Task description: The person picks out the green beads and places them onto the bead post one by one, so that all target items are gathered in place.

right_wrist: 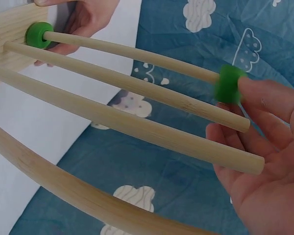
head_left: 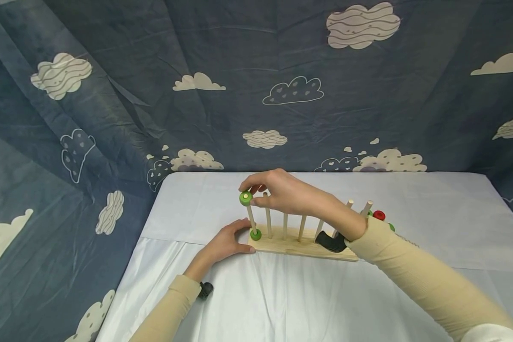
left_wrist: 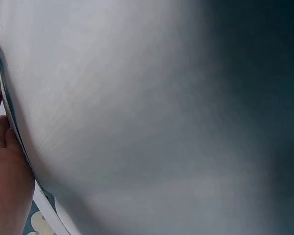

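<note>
My right hand pinches a green wooden ring between thumb and fingers. This ring sits around the top end of the leftmost peg, as the right wrist view also shows. A second green ring lies at the foot of the same peg, against the wooden base. Several upright pegs stand in a row along the base, and those in the middle carry no rings. My left hand grips the base's left end, thumb at the front edge and fingers behind. Only part of that hand shows in the left wrist view.
Behind my right forearm, a red ring and partly hidden green pieces lie by the base's right end. White cloth covers the table. A dark curtain with clouds hangs behind and at the sides.
</note>
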`<action>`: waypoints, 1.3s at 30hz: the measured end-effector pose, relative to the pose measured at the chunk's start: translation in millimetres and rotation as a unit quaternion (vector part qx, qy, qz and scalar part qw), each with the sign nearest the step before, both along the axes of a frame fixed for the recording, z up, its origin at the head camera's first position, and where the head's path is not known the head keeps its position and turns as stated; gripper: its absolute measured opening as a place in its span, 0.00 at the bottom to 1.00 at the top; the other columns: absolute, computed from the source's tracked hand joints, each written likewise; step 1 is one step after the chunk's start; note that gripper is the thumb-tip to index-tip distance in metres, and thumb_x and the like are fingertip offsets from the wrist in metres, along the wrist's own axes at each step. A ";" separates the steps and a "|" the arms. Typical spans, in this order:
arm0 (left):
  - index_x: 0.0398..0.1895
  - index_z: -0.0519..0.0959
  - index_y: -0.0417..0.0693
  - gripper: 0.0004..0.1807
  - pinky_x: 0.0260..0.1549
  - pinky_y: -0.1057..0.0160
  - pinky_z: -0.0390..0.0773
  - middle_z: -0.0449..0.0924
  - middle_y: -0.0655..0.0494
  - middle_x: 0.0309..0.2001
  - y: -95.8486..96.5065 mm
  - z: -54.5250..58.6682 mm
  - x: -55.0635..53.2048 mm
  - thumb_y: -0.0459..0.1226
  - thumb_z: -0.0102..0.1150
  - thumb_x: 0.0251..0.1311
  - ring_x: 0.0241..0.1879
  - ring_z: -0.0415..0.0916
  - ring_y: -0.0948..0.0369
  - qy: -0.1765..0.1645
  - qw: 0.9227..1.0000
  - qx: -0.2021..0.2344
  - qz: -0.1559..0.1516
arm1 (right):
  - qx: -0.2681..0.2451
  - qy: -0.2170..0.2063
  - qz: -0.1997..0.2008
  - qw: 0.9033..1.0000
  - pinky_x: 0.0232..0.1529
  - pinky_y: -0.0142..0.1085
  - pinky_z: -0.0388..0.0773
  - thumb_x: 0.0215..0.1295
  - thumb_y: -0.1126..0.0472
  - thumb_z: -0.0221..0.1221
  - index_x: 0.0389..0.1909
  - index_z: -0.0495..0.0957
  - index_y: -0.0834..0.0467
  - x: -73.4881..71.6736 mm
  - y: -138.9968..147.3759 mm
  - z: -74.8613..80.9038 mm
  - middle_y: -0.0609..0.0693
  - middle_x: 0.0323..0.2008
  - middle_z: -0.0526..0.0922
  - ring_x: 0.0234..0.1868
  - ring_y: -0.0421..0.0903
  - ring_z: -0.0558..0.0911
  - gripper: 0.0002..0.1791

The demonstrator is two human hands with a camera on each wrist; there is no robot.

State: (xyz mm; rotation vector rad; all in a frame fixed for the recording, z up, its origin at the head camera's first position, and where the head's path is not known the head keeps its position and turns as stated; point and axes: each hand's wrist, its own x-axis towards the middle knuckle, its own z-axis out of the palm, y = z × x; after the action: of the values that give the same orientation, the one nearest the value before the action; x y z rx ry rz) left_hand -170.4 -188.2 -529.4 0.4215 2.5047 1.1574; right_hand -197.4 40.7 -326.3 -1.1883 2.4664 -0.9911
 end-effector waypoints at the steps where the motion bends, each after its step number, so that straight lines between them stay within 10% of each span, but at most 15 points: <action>1: 0.63 0.72 0.58 0.39 0.70 0.53 0.55 0.64 0.58 0.69 0.0 0.1 0.0 0.49 0.76 0.44 0.71 0.55 0.59 0.001 1.000 -0.001 -0.001 | 0.001 0.002 -0.004 1.000 0.48 0.34 0.79 0.64 0.64 0.63 0.54 0.79 0.52 0.3 0.8 0.6 0.43 0.49 0.82 0.50 0.40 0.79 0.18; 26: 0.64 0.72 0.59 0.40 0.70 0.52 0.54 0.61 0.59 0.71 0.5 -0.7 0.3 0.49 0.76 0.44 0.72 0.54 0.59 -0.006 1.000 -0.001 0.001 | -0.144 0.067 -0.057 0.986 0.49 0.37 0.77 0.63 0.59 0.65 0.55 0.78 0.47 46.9 31.2 7.6 0.34 0.54 0.78 0.52 0.41 0.77 0.19; 39: 0.64 0.72 0.55 0.41 0.70 0.51 0.55 0.61 0.56 0.71 1.1 0.1 1.3 0.50 0.76 0.43 0.71 0.55 0.57 -0.006 1.000 -0.005 0.006 | -0.171 -0.018 -0.102 0.980 0.52 0.39 0.76 0.64 0.57 0.64 0.55 0.78 0.44 76.5 49.4 -31.3 0.37 0.52 0.80 0.50 0.38 0.76 0.19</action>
State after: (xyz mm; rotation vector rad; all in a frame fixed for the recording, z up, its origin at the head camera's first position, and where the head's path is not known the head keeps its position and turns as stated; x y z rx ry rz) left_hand -169.1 -187.2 -529.3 0.3961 2.5046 1.1475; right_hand -120.9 90.1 -357.6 -1.0053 2.4942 -1.5290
